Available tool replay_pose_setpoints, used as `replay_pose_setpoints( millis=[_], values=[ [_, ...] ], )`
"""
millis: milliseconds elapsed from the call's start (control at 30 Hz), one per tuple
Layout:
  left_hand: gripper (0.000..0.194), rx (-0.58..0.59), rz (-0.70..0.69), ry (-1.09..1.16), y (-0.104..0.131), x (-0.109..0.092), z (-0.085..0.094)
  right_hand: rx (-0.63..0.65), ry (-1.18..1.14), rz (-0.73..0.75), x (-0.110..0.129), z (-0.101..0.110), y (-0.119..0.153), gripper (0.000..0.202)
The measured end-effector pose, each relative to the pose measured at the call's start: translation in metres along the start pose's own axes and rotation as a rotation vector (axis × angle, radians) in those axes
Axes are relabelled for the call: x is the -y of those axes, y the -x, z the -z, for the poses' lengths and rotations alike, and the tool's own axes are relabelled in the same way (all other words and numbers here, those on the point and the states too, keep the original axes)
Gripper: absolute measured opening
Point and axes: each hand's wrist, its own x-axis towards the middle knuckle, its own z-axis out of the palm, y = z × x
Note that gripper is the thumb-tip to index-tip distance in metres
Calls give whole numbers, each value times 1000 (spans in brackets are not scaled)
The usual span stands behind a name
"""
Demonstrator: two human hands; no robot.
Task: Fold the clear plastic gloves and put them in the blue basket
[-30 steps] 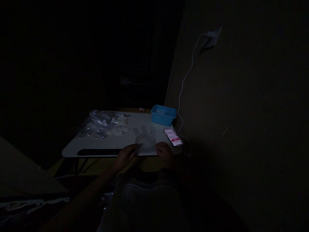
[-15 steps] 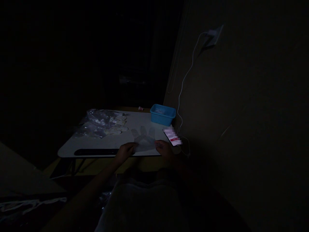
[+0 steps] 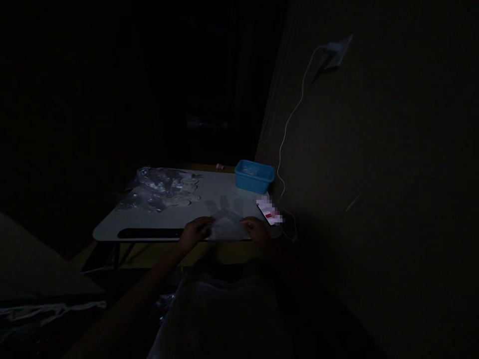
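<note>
Low over the near edge of the white table, a thin, see-through plastic bag (image 3: 227,229) is stretched between both hands. Its exact shape is hard to make out in the dim light. At its left edge, my left hand (image 3: 196,232) pinches it between thumb and fingers. My right hand (image 3: 256,229) is closed on the opposite edge, close to a lit phone (image 3: 267,210). Dark shadows fall on the table just beyond the bag.
Crumpled clear plastic (image 3: 155,187) and pale flat pieces (image 3: 183,197) lie on the white table (image 3: 149,219) at left. A blue basket (image 3: 252,184) with something clear inside stands at the back right. A white cable (image 3: 286,124) runs down from a wall socket (image 3: 339,52).
The plastic bag has been drawn slightly wider and lower, toward the table's front edge. Both hands keep hold of it. The view has shifted a little.
</note>
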Motion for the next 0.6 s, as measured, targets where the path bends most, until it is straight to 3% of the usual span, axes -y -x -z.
replay_pose_setpoints(
  millis=[133, 400, 600],
  values=[
    [21, -1, -30, 42, -1, 1, 1, 5, -99, -72, 0, 0, 2, 17],
    [27, -21, 101, 51, 1, -4, 4, 46, -72, -166, 6, 6, 2, 22],
    [29, 11, 97, 52, -1, -6, 5, -6, -154, -203, -1, -4, 2, 25]
  ],
)
